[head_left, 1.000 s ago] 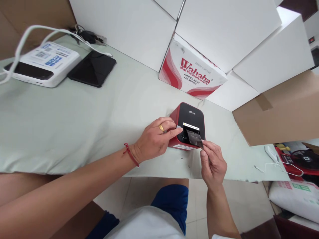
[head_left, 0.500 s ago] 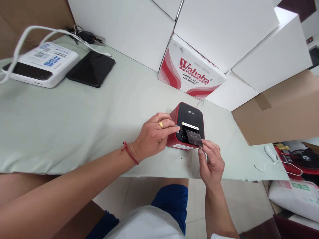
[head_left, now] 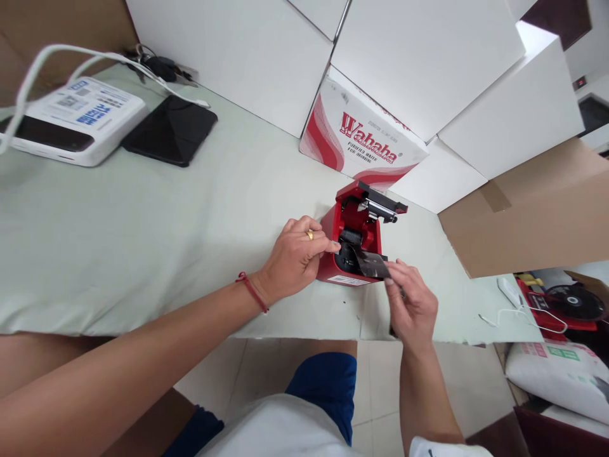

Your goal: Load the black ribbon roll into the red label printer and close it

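A small red and black printer (head_left: pixel 328 273) stands near the table's front edge with its lid (head_left: pixel 380 202) raised, baring a roller and a dark inner bay. My left hand (head_left: pixel 297 257) is closed against the printer's left side, its index fingertip over the rim of the bay. From the bay a dark, glossy strip (head_left: pixel 373 264) runs out toward the front right. My right hand (head_left: pixel 413 301) pinches the free end of this strip between thumb and fingers, beside the printer's front right corner. What lies deep in the bay is partly hidden by the strip.
Behind the printer stands a Wahaha water carton (head_left: pixel 364 136) among white boxes (head_left: pixel 423 57). To the left lie a black phone (head_left: pixel 171 130) and a white device (head_left: pixel 80 120) with a white cable. A brown carton (head_left: pixel 528 209) flanks the right.
The printer's lid has swung up from shut to open. My right hand has shifted slightly right, still pinching the strip. My left hand remains at the printer's left side.
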`<state>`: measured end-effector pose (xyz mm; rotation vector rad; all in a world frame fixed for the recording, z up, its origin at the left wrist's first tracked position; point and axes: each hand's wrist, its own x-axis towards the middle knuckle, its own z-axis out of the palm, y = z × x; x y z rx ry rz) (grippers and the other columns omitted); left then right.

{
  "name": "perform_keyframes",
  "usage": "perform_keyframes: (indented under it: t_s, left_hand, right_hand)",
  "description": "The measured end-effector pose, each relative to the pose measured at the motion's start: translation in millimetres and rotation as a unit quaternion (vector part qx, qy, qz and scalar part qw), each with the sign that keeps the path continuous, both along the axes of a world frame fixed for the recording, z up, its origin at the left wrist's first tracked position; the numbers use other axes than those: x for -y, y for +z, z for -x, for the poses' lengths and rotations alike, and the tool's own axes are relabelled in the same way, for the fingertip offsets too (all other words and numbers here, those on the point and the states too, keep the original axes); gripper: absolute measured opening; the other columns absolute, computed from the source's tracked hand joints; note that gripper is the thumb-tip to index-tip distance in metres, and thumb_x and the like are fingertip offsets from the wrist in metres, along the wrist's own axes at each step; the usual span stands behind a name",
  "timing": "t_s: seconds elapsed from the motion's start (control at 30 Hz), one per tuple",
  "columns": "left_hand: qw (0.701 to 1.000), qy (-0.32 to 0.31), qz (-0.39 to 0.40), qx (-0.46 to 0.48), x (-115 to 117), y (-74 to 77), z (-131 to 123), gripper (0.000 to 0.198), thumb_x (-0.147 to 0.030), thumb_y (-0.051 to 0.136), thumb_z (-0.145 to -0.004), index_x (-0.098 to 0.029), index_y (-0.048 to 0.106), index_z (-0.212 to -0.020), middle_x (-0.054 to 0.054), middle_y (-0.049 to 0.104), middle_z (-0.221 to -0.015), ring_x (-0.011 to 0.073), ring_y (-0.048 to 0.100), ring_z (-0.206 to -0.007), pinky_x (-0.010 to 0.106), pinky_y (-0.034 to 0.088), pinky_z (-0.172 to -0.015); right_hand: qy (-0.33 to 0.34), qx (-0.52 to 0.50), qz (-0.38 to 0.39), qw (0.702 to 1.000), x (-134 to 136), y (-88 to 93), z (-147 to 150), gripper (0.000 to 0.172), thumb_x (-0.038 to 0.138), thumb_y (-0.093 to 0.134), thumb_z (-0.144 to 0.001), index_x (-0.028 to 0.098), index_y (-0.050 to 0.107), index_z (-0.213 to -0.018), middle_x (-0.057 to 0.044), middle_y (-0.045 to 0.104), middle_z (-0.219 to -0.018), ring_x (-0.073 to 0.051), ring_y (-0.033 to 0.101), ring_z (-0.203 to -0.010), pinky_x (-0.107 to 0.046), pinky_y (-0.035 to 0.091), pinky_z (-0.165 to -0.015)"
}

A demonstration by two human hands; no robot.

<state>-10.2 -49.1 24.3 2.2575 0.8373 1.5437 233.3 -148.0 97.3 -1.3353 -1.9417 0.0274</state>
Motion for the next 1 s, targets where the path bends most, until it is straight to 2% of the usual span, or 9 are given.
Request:
perform_keyframes:
  t_s: [0.13, 0.23, 0.33, 0.43, 0.53, 0.6, 0.7, 0.83, 1.0]
  left_hand:
    - [0.999, 0.006, -0.039, -0.011, 6, -3.0, -1, 0.04, 0.002, 0.048, -0.09, -0.021, 0.07, -0.114, 0.002, 0.069, -0.078, 0.0225, 0.065, -0.091, 0.038, 0.044, -0.078]
    - [0.998, 0.007, -0.066, -0.02, 10, -3.1, 0, 0.046, 0.002, 0.047, -0.088, -0.018, 0.065, -0.126, 0.003, 0.068, -0.084, 0.0225, 0.063, -0.087, 0.037, 0.047, -0.076]
    - [0.996, 0.036, -0.074, -0.015, 12, -0.9, 0, 0.05, 0.0, 0.048, -0.087, -0.015, 0.06, -0.133, 0.005, 0.069, -0.091, 0.0238, 0.059, -0.088, 0.037, 0.051, -0.079]
    - [0.994, 0.095, -0.045, -0.004, 11, 0.6, 0, 0.044, -0.005, 0.051, -0.089, -0.012, 0.059, -0.132, 0.008, 0.068, -0.097, 0.0248, 0.058, -0.088, 0.039, 0.053, -0.082]
    - [0.992, 0.123, -0.006, -0.015, 9, 0.2, 1, 0.025, -0.012, 0.052, -0.096, -0.014, 0.067, -0.116, 0.008, 0.069, -0.095, 0.0245, 0.06, -0.089, 0.037, 0.053, -0.08]
    - [0.992, 0.118, 0.024, -0.036, 9, -0.2, 2, 0.02, -0.016, 0.049, -0.102, -0.017, 0.069, -0.105, 0.007, 0.069, -0.091, 0.0232, 0.062, -0.087, 0.033, 0.05, -0.075]
    - [0.989, 0.107, 0.075, -0.072, 12, 0.4, 3, 0.027, -0.023, 0.044, -0.108, -0.019, 0.067, -0.095, 0.005, 0.071, -0.087, 0.0204, 0.064, -0.081, 0.031, 0.042, -0.066]
    - [0.982, 0.12, 0.128, -0.064, 14, 1.9, 3, 0.025, -0.034, 0.051, -0.107, -0.02, 0.06, -0.088, 0.002, 0.067, -0.077, 0.017, 0.058, -0.065, 0.029, 0.033, -0.06]
    - [0.978, 0.11, 0.147, -0.103, 11, -0.4, 3, 0.03, -0.013, 0.052, -0.089, -0.022, 0.038, -0.064, -0.003, 0.041, -0.053, 0.0146, 0.034, -0.05, 0.03, 0.019, -0.056]
  right_hand:
    - [-0.072, -0.129, 0.044, 0.988, -31, 22.6, -7, 0.019, 0.03, 0.065, -0.102, 0.026, 0.082, -0.111, -0.005, 0.081, -0.105, -0.017, 0.074, -0.08, -0.037, 0.061, -0.08]
    - [-0.066, -0.119, 0.164, 0.977, -64, 37.3, -5, 0.023, 0.039, 0.067, -0.099, 0.023, 0.082, -0.106, -0.004, 0.081, -0.097, -0.013, 0.064, -0.06, -0.033, 0.057, -0.065]
    - [-0.022, -0.016, 0.263, 0.964, -95, 43.8, 4, 0.025, 0.036, 0.066, -0.096, 0.022, 0.083, -0.107, -0.005, 0.083, -0.101, -0.016, 0.071, -0.071, -0.033, 0.059, -0.071]
    - [0.009, 0.151, 0.293, 0.944, -118, 43.1, 14, 0.029, 0.023, 0.068, -0.091, 0.026, 0.082, -0.116, -0.004, 0.084, -0.111, -0.022, 0.076, -0.094, -0.037, 0.058, -0.086]
    - [-0.01, 0.308, 0.3, 0.903, -134, 38.5, 23, 0.041, 0.018, 0.075, -0.084, 0.03, 0.081, -0.122, -0.003, 0.084, -0.112, -0.026, 0.075, -0.094, -0.038, 0.055, -0.082]
    - [-0.023, 0.351, 0.298, 0.888, -140, 34.5, 27, 0.037, 0.018, 0.079, -0.079, 0.03, 0.082, -0.114, -0.004, 0.084, -0.105, -0.027, 0.075, -0.09, -0.036, 0.053, -0.076]
    - [-0.033, 0.351, 0.291, 0.889, -145, 29.2, 29, 0.032, 0.016, 0.08, -0.077, 0.028, 0.082, -0.106, -0.006, 0.084, -0.099, -0.027, 0.074, -0.087, -0.035, 0.05, -0.072]
    - [-0.055, 0.33, 0.262, 0.905, -136, 32.7, 30, 0.036, 0.017, 0.075, -0.082, 0.024, 0.076, -0.117, -0.009, 0.082, -0.108, -0.027, 0.074, -0.092, -0.035, 0.051, -0.075]
    - [-0.035, 0.141, 0.276, 0.95, -90, 71.9, 15, 0.033, 0.034, 0.069, -0.092, 0.025, 0.072, -0.124, 0.0, 0.075, -0.083, -0.017, 0.065, -0.064, -0.032, 0.052, -0.064]
